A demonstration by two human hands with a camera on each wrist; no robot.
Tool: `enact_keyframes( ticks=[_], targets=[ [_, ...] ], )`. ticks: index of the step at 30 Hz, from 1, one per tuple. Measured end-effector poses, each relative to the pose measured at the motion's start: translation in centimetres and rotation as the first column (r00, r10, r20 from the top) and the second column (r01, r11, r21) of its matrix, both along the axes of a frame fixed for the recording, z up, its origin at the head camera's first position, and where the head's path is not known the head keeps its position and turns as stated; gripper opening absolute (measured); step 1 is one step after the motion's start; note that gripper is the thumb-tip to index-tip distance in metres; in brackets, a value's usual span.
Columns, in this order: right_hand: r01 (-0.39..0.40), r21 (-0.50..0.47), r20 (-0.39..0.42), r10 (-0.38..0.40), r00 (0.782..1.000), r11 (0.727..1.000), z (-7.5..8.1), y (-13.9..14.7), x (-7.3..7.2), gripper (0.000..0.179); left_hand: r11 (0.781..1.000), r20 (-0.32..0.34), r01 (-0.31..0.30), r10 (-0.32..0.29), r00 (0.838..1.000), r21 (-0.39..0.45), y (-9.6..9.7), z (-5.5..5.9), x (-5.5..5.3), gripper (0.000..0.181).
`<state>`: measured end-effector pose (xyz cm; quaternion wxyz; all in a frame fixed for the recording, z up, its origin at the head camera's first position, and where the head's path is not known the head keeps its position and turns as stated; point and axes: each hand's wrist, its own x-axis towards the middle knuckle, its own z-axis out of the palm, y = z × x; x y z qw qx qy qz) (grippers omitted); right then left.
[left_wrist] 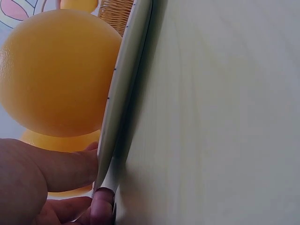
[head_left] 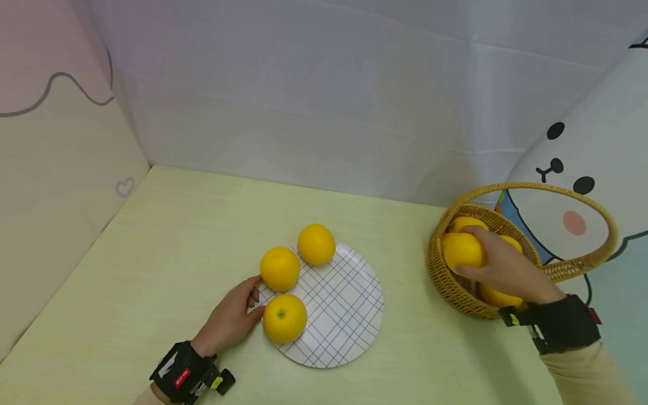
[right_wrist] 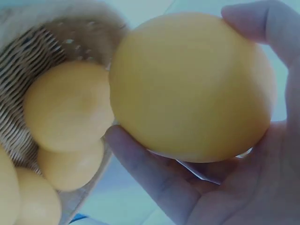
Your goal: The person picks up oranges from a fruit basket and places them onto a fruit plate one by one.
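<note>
A white plate with a blue grid pattern lies on the table, bearing three yellow-orange oranges along its left side: a far orange, a middle orange and a near orange. My left hand pinches the plate's left rim; the left wrist view shows the thumb above the rim and a fingertip beneath it. Over the wicker basket, my right hand grips another orange, fingers and thumb spread round its sides. More oranges lie inside the basket.
The basket's tall arched handle leans to the right, by my right forearm. A white wall sheet rises behind the pale table. Printed panels with cartoon drawings stand at the left and right sides.
</note>
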<state>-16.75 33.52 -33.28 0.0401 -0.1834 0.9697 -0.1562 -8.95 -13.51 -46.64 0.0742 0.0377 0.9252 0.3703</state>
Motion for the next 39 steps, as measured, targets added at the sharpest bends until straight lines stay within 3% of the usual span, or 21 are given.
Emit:
enact_keyframes(
  ticks=[7, 13, 24, 28, 39],
  targets=[
    [-0.054, -0.067, -0.051, 0.050, 0.997, 0.996, 0.4, -2.5, 0.5, 0.068, 1.000, 0.025, -0.010, 0.010, 1.000, -0.001, 0.0, -0.3, -0.1, 0.059],
    [-0.102, -0.138, -0.070, 0.093, 0.993, 0.985, -0.3, -4.7, 0.0, 0.070, 1.000, 0.031, -0.014, 0.014, 0.999, 0.001, -0.1, -0.2, -0.1, 0.059],
    [-0.115, -0.245, -0.019, 0.114, 0.993, 0.963, -4.6, -10.5, -2.2, 0.075, 1.000, 0.015, -0.015, 0.015, 1.000, 0.002, -0.2, -0.2, -0.2, 0.059],
    [-0.111, -0.281, 0.036, 0.126, 0.991, 0.953, -6.2, -12.4, -2.8, 0.075, 1.000, 0.015, -0.016, 0.016, 1.000, 0.003, -0.1, -0.2, -0.1, 0.059],
    [-0.087, -0.309, 0.113, 0.127, 0.985, 0.947, -9.0, -15.5, -3.8, 0.075, 1.000, 0.012, -0.009, 0.009, 1.000, 0.000, 0.0, -0.2, -0.1, 0.058]
  ],
)
